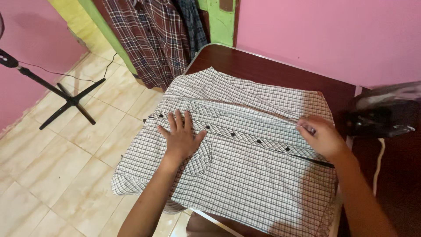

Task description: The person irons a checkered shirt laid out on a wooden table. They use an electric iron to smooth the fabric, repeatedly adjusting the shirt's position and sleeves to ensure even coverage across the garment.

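Note:
A white checked shirt (245, 175) with black buttons lies spread over a dark brown table (267, 72). My left hand (180, 137) rests flat on the shirt beside the button placket, fingers spread, just above a chest pocket. My right hand (322, 137) pinches the fabric at the right end of the placket fold, near the table's right side. One sleeve hangs off the table's left edge.
A black iron (377, 118) stands at the right on a dark surface, with a white cord (378, 166) trailing down. Plaid garments (153, 39) hang at the back by a green door frame. A black fan stand (66, 98) is on the tiled floor at the left.

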